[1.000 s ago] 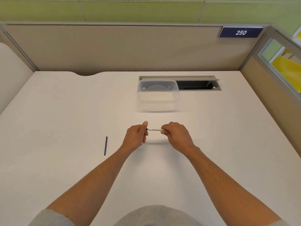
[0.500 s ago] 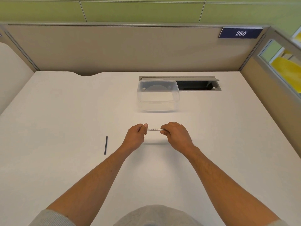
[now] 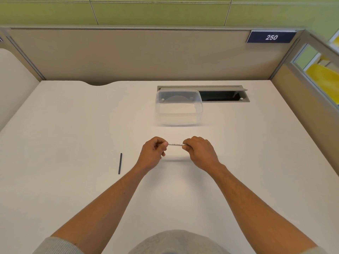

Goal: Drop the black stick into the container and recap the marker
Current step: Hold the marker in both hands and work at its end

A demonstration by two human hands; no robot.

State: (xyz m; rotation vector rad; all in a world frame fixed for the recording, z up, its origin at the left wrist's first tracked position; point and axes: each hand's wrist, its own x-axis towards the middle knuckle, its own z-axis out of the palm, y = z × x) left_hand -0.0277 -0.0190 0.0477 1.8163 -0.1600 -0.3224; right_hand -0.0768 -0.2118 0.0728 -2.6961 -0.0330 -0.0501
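Observation:
A thin white marker (image 3: 175, 144) is held level just above the white desk (image 3: 73, 125), between both hands. My left hand (image 3: 152, 155) pinches its left end, which is hidden in the fingers. My right hand (image 3: 199, 153) grips its right end. The cap cannot be made out. A thin black stick (image 3: 120, 163) lies on the desk to the left of my left hand, apart from it. A clear plastic container (image 3: 178, 107) stands open farther back, beyond both hands.
A grey cable slot (image 3: 223, 94) with an open dark gap is set into the desk behind and to the right of the container. Beige partition walls close off the back and the right side.
My left thumb has come down from the marker's top and closed over its left end. The dark tip seen a second ago is now covered. Stick and container have not moved.

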